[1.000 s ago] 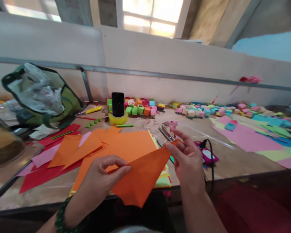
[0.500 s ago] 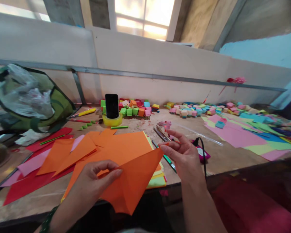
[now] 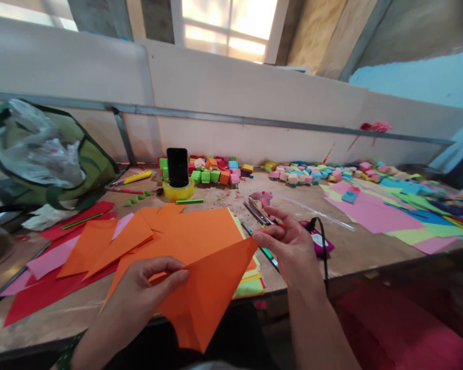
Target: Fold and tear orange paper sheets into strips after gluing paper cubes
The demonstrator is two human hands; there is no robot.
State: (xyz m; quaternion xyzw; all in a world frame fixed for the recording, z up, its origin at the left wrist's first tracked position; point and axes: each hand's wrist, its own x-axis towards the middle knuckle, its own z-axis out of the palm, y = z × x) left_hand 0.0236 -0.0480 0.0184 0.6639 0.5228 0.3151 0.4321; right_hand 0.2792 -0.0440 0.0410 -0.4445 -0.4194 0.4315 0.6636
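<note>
A folded sheet of orange paper (image 3: pixel 212 288) hangs between my two hands over the table's front edge. My left hand (image 3: pixel 154 288) pinches its upper left edge between thumb and fingertips. At its upper right corner, my right hand (image 3: pixel 289 246) grips the paper between thumb and index finger. Behind and below it lies a stack of orange sheets (image 3: pixel 200 228), with yellow sheets (image 3: pixel 250 289) showing at its right side. A stapler (image 3: pixel 256 210) and a green-and-black cutter (image 3: pixel 269 257) are near my right hand.
A phone (image 3: pixel 178 167) stands in a yellow tape roll (image 3: pixel 178 192). Colourful folded paper pieces (image 3: pixel 216 174) line the back. Red paper (image 3: pixel 34 300) and a green bag (image 3: pixel 81 159) are at left, pink sheets (image 3: pixel 381 213) at right, and a magenta device (image 3: pixel 322 241) beside my right wrist.
Both hands have shifted slightly left with the orange paper, whose lower tip hangs a little lower. Both grips look the same.
</note>
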